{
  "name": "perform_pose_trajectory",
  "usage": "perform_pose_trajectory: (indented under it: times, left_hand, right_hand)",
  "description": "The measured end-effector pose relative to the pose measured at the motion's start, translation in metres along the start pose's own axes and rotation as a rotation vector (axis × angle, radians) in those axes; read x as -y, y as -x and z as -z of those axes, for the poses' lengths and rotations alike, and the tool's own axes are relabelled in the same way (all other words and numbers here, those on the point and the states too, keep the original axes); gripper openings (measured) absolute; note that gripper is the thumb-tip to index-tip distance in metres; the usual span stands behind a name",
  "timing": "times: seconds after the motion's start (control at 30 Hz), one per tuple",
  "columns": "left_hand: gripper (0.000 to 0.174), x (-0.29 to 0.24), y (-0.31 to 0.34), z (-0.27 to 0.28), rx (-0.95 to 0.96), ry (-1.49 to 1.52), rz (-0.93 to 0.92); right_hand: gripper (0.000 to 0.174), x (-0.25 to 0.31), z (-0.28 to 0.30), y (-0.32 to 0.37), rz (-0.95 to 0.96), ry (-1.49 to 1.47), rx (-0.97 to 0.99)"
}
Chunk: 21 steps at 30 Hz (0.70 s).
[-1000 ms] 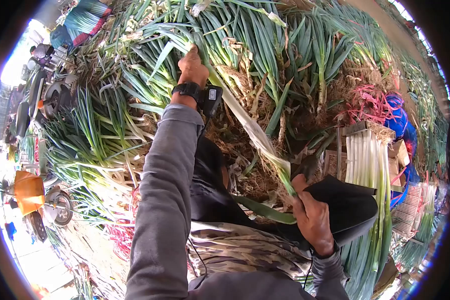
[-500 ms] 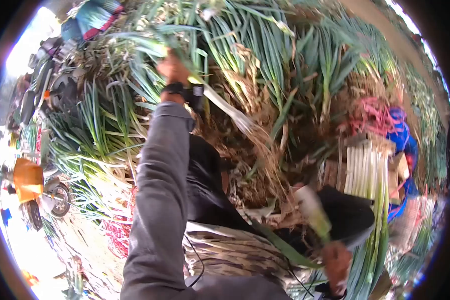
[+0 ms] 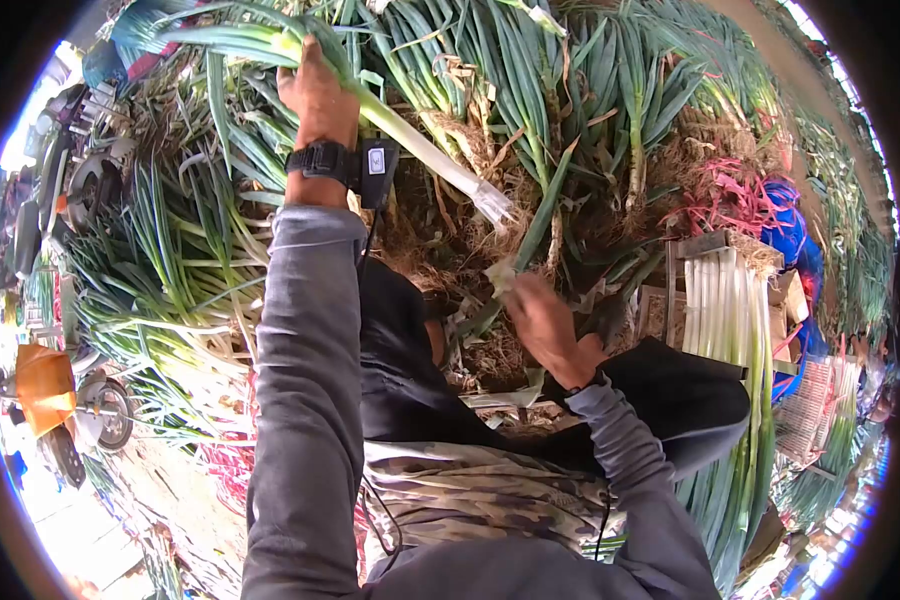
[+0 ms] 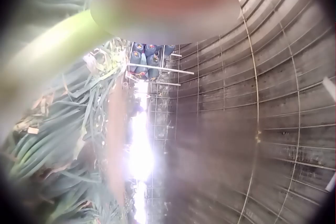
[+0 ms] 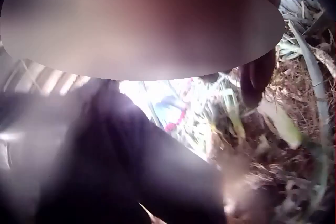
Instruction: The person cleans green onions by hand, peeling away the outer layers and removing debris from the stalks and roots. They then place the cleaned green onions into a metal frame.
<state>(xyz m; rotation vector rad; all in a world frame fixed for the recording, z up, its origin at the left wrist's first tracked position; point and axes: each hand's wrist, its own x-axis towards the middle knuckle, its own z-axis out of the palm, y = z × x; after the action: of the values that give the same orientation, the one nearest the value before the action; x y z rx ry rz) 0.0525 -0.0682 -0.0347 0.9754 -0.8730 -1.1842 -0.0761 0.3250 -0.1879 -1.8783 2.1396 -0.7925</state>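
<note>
Head view: your left hand (image 3: 315,85) is clenched round the onion stalk (image 3: 430,155) where the white shank turns green. The leaves fan out beyond the grip, and the cut end hangs free on the near side, above the heap of onions (image 3: 570,90). Your right hand (image 3: 545,325) sits just short of that end; it is blurred, so I cannot tell its grip. Judgement: light; shank stiff, leaves limp and easily creased, skin probably slick. Hold the firm shank. Left wrist view: the pale stalk runs out of the grip, unfocused. Right wrist view: mostly blur, with husk litter (image 5: 294,182) beneath the grip.
</note>
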Motion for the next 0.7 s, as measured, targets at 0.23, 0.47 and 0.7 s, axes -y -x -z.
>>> perform_pose_trajectory:
  times: [0.23, 0.47, 0.7]
  left_hand:
    - [0.031, 0.003, 0.001, -0.026, 0.073, 0.36, 0.038]
    - [0.029, 0.02, -0.005, -0.032, 0.257, 0.331, 0.008]
    - [0.059, -0.006, 0.054, -0.069, 0.274, 0.215, 0.189]
  right_hand:
    - [0.045, 0.038, 0.065, -0.099, 0.006, 0.089, -0.217]
    - [0.026, 0.019, 0.068, -0.111, 0.123, 0.047, 0.077]
    - [0.016, 0.02, 0.088, -0.109, 0.356, 0.063, 0.141]
